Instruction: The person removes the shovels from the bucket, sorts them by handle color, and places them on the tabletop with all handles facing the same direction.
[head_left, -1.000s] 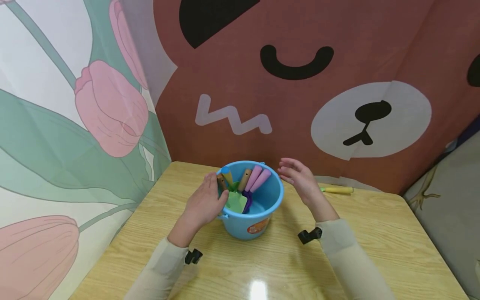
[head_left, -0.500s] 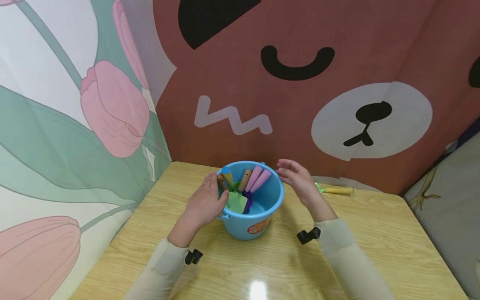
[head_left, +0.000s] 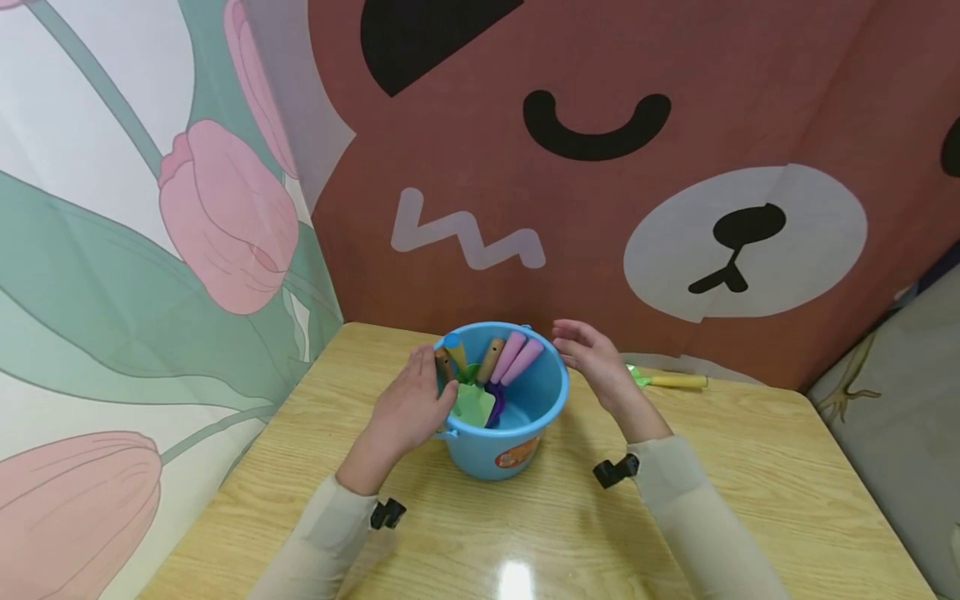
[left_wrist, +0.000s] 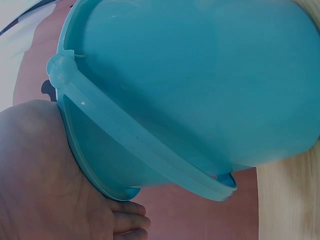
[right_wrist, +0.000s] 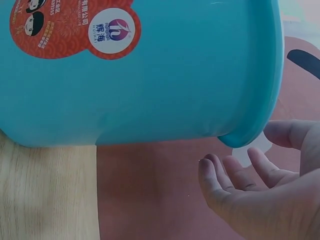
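Observation:
A light blue bucket stands upright on the table, holding several small garden tools. Two pink handles, a light brown handle and a yellow handle with a blue end lean against its inner wall. A light green shovel blade lies near a purple tool head. My left hand rests along the left rim, fingers extended, beside a darker brown handle. At the right rim, my right hand hovers with loosely bent fingers, holding nothing; its thumb is right by the rim.
Behind the right hand, a tool with a yellow handle and green head lies near the back edge of the wooden table. A printed cloth hangs directly behind the table. The bucket's carrying handle hangs down its left side.
My right hand has shifted slightly left, showing more of the green head of the tool behind it. The left hand and bucket stay put.

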